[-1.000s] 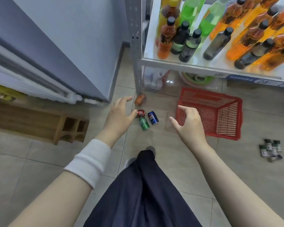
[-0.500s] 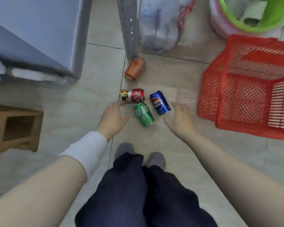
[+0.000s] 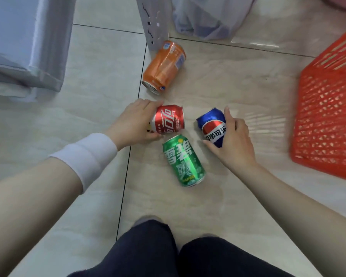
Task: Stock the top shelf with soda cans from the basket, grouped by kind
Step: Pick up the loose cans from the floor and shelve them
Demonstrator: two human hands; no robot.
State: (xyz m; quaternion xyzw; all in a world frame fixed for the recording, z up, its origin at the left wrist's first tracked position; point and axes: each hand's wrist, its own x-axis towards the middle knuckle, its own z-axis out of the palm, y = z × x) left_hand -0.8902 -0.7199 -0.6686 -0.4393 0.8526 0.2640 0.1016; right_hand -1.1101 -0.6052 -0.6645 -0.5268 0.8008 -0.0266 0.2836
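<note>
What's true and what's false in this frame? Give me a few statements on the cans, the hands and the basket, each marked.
1. The left hand grips the red aluminium cola can. True.
2. The right hand holds the green aluminium soda can. False: it holds the blue aluminium cola can; the green one lies untouched on the floor between the hands.
3. The orange aluminium soda can stands upright. False: it lies on its side at the foot of the grey perforated metal shelf post.
4. The red plastic mesh basket sits on the floor to the right of the cans. True.
</note>
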